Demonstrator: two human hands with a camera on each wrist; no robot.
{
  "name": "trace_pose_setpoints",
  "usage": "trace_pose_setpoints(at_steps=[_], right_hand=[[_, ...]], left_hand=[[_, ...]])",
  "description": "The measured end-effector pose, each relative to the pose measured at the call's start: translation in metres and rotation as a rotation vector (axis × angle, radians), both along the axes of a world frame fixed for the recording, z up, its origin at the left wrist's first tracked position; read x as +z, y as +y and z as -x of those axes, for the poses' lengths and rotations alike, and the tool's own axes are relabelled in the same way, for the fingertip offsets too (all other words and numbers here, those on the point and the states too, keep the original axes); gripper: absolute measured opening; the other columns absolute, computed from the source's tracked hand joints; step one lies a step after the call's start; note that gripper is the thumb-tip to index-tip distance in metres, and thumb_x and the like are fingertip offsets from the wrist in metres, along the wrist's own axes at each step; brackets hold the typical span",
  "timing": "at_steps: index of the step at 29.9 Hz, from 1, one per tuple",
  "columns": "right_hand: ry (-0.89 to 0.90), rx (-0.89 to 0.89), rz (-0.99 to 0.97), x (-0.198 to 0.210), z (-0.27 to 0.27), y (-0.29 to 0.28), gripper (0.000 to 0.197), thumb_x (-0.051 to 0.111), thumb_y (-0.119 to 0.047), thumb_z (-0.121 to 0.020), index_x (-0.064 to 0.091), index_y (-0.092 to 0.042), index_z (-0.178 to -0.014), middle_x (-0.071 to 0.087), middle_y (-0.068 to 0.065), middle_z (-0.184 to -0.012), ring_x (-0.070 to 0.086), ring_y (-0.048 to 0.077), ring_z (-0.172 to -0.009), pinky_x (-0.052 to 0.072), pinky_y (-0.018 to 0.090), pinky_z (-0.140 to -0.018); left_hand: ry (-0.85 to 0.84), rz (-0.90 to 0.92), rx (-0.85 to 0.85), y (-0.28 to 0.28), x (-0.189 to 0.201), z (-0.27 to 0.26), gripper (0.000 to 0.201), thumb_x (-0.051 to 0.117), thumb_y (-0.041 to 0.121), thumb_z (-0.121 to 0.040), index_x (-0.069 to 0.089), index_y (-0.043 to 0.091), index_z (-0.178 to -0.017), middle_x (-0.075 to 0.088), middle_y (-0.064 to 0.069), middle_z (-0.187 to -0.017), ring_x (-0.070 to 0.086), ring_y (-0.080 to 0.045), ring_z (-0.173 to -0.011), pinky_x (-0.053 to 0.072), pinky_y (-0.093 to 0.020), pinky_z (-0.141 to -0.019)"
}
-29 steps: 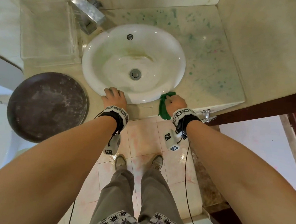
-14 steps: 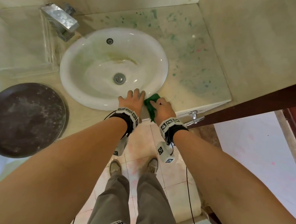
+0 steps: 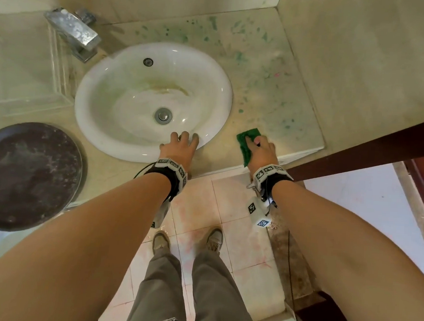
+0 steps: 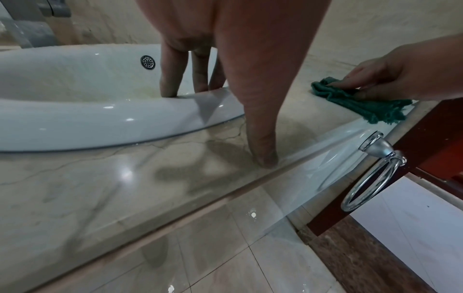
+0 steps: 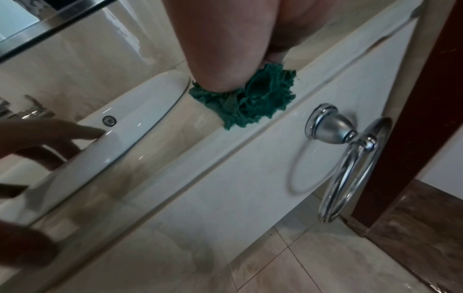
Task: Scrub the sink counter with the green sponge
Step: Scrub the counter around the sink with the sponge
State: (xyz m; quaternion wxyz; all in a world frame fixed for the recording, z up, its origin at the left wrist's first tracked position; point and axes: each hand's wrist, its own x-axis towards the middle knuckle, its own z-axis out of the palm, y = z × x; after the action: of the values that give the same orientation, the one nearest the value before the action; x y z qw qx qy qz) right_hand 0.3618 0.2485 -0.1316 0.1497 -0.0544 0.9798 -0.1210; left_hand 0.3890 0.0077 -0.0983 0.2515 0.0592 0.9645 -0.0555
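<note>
Head view, bench: the beige marble bench (image 3: 273, 94) carried an oval white ceramic basin (image 3: 103, 117), with green specks spread over the stone to the basin's right.
Head view, sponge: the flat green sponge (image 3: 244, 142) lay on the bench near its front edge, right of the basin and apart from it.
Head view, right hand: the right hand (image 3: 261, 153) lay on top of the sponge, its fingers (image 3: 251, 144) stretched out and pressing down, not clenched.
Head view, left hand: the left hand (image 3: 180, 149) rested on the basin's front rim, fingers released and holding nothing.
Head view, surroundings: a chrome faucet (image 3: 74, 34) stood behind the basin and a round dark pan (image 3: 26, 175) sat at the left.
Left wrist view: straight fingers (image 4: 172, 79) touched the inner wall of the basin (image 4: 75, 111), while the thumb tip touched the bench (image 4: 125, 188); the sponge (image 4: 360, 103) lay crumpled under the other hand (image 4: 411, 73).
Right wrist view: the sponge (image 5: 250, 97) bunched beneath the right hand (image 5: 225, 43) at the bench's front lip, above a chrome towel ring (image 5: 350, 164).
</note>
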Motion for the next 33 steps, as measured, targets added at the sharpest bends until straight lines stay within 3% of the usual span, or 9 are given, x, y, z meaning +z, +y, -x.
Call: trace_pose_setpoints(at_steps=[7,11,18,22,28,33], right_hand=[[-0.062,-0.037,-0.116,0.003,0.018,-0.007,0.062,0.044,-0.003,-0.090,0.030,-0.015,-0.149,0.036,0.011,-0.136,0.042,0.034,-0.111,0.040,0.032,-0.095],[0.000,0.101,-0.039,-0.001,0.003,-0.030,0.056,0.043,-0.008,-0.092,0.035,-0.013,-0.147,0.043,0.010,-0.135,0.043,0.035,-0.108,0.046,0.038,-0.090],[0.023,0.338,0.046,-0.009,-0.009,-0.048,0.060,0.057,-0.012,-0.086,0.042,-0.019,-0.144,0.049,0.007,-0.128,0.044,0.032,-0.106,0.046,0.038,-0.090],[0.061,0.289,0.069,-0.011,0.009,-0.041,0.059,0.054,-0.007,-0.086,0.044,-0.015,-0.143,0.051,0.009,-0.123,0.045,0.033,-0.102,0.046,0.036,-0.086],[0.020,0.244,-0.044,-0.005,0.055,-0.031,0.064,0.055,-0.007,-0.085,0.037,-0.016,-0.146,0.043,0.011,-0.130,0.042,0.032,-0.112,0.042,0.036,-0.087],[-0.058,0.171,-0.124,0.001,0.095,-0.031,0.075,0.059,-0.011,-0.084,0.025,-0.017,-0.151,0.034,0.012,-0.138,0.037,0.036,-0.119,0.038,0.038,-0.099]], left_hand=[[0.000,-0.014,0.027,0.002,-0.003,-0.001,0.119,0.091,0.038,-0.053,0.019,0.019,-0.145,0.034,-0.008,-0.133,0.038,-0.033,-0.116,0.048,-0.040,-0.074],[-0.010,-0.015,0.032,0.003,-0.001,0.000,0.122,0.091,0.042,-0.052,0.016,0.020,-0.146,0.032,-0.009,-0.134,0.036,-0.033,-0.117,0.050,-0.043,-0.079],[-0.029,-0.009,0.033,0.004,0.003,-0.001,0.123,0.091,0.042,-0.052,0.015,0.020,-0.147,0.031,-0.010,-0.136,0.036,-0.034,-0.118,0.051,-0.045,-0.082],[-0.020,-0.004,0.038,0.003,0.002,-0.001,0.122,0.091,0.042,-0.052,0.016,0.021,-0.146,0.032,-0.010,-0.135,0.037,-0.033,-0.117,0.051,-0.044,-0.081],[-0.028,-0.024,0.056,0.003,0.002,-0.001,0.122,0.091,0.039,-0.054,0.015,0.021,-0.147,0.033,-0.009,-0.135,0.036,-0.034,-0.120,0.049,-0.048,-0.087],[-0.042,-0.020,0.066,0.003,0.001,0.000,0.124,0.090,0.041,-0.055,0.012,0.022,-0.149,0.029,-0.009,-0.139,0.033,-0.034,-0.123,0.048,-0.050,-0.091]])
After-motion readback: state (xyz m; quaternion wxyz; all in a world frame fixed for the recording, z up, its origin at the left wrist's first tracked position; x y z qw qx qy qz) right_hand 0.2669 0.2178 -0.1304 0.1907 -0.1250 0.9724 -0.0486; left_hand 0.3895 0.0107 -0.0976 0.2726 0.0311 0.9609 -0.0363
